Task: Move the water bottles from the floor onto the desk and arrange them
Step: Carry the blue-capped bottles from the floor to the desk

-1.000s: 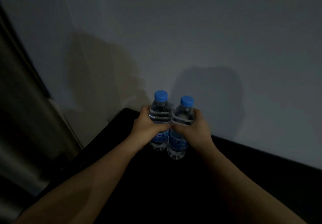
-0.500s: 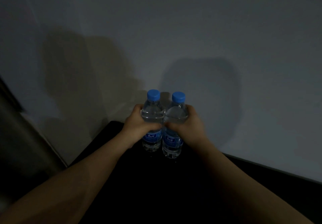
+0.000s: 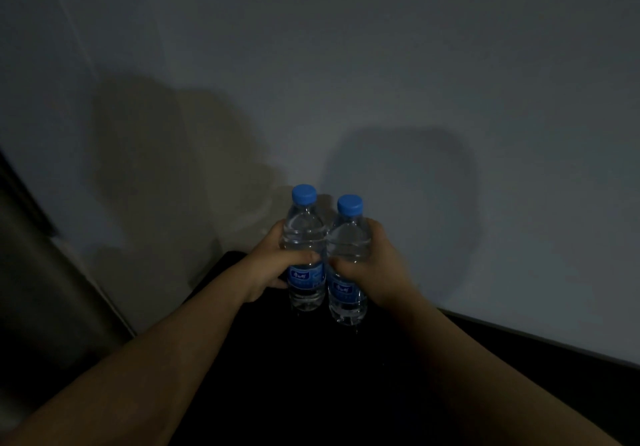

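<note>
Two clear water bottles with blue caps and blue labels stand upright side by side, touching, near the far left corner of the dark desk. My left hand is wrapped around the left bottle at its middle. My right hand grips the right bottle the same way. Their bases look to be resting on the desk top, though the dim light makes contact hard to judge.
A plain pale wall rises directly behind the desk. A dark grey vertical panel or curtain stands to the left of the desk. The room is dim and the desk edges are faint.
The pair of bottles has stayed together in my hands; the view shifted slightly, and the bottles sit a little closer to the wall corner of the desk.
</note>
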The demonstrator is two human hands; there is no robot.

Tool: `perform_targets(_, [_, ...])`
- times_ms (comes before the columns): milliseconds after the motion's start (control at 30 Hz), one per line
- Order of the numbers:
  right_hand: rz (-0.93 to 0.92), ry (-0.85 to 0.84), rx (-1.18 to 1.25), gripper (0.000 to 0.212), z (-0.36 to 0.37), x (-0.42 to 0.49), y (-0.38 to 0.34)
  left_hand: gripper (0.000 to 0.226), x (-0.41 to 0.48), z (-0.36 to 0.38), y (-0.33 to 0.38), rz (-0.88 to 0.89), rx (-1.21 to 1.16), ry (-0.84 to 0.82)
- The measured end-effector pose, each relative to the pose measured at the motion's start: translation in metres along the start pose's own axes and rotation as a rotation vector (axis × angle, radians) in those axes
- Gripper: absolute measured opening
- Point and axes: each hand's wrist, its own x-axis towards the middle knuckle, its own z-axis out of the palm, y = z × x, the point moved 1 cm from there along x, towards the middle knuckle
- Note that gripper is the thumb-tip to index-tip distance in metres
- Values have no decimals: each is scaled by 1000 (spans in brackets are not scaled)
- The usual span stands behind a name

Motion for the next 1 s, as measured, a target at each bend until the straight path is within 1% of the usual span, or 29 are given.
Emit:
perform_targets(100, [29,-20,84,62,2,-3,4,66,-6,4,-8,-3,-1,-5])
perform_targets(167, [55,14,121,60,7,-8,15,73,-9,11,-19,27,-16,48])
perform_targets(200, [80,41,103,61,12,-11,23,77,-10,16,-27,41,-39,83])
perform_targets(233, [116,69,74,68,17,-14,32,80,-9,20,-36,58,-58,124])
perform_targets(300, [236,112,17,95,29,-21,50,83,-5,28,-54,108,-50,204])
perform_targets(333, [284,123,-6,100,34,-24,58,84,-5,32,-59,125,-34,236])
perform_targets(400, [333,130,-45,96,41,-30,71,85,-5,38,-67,139,-15,285])
perform_targets(500, [342,127,-120,86,47,-33,84,82,-2,43,-79,154,34,310])
perform_targets(600, [351,134,-181,82,49,-27,88,84,7,39,-90,142,64,330])
perform_targets(667, [353,145,-181,82,49,-23,90,83,12,35,-92,139,80,322])
perform_targets(767, [338,149,-179,82,50,-20,91,73,17,31,-94,164,84,321])
perform_targets(1000, [307,178,-152,74,50,-18,86,76,16,28,-97,189,80,280])
